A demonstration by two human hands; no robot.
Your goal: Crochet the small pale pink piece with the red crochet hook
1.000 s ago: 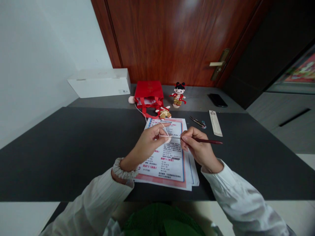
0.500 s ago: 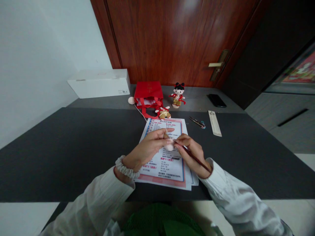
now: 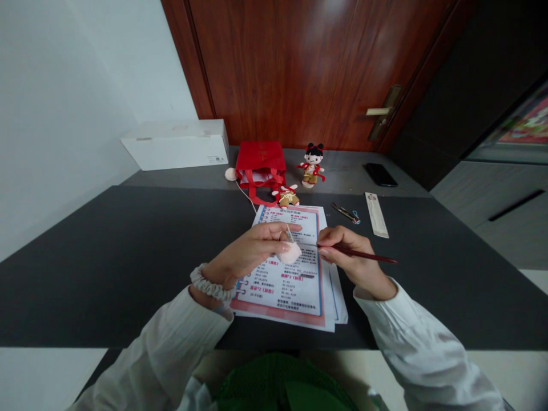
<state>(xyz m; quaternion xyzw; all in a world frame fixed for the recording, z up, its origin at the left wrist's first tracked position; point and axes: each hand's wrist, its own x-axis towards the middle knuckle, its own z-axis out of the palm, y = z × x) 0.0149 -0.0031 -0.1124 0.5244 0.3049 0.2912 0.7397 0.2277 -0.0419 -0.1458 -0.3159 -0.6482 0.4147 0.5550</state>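
Note:
My left hand (image 3: 250,251) pinches a small pale pink crochet piece (image 3: 289,253) between thumb and fingers, its index finger stretched out. A strand of pale yarn (image 3: 290,232) runs up from the piece to that finger. My right hand (image 3: 353,260) grips a crochet hook (image 3: 372,256) with a dark red handle, held nearly level. The hook's thin front end points left at the piece; whether it sits in a stitch I cannot tell. Under both hands lie printed pattern sheets (image 3: 299,305).
Behind the sheets are a crocheted doll body (image 3: 287,197), a finished doll (image 3: 311,166), a red bag (image 3: 261,155) and a yarn ball (image 3: 230,174). Rightward lie small snips (image 3: 343,212), a white packet (image 3: 377,214) and a phone (image 3: 380,174). A white box (image 3: 175,147) stands back left.
My right hand has moved right, away from the crochet piece, and the hook has swung from slanted to nearly level. My left hand with the piece has shifted slightly left.

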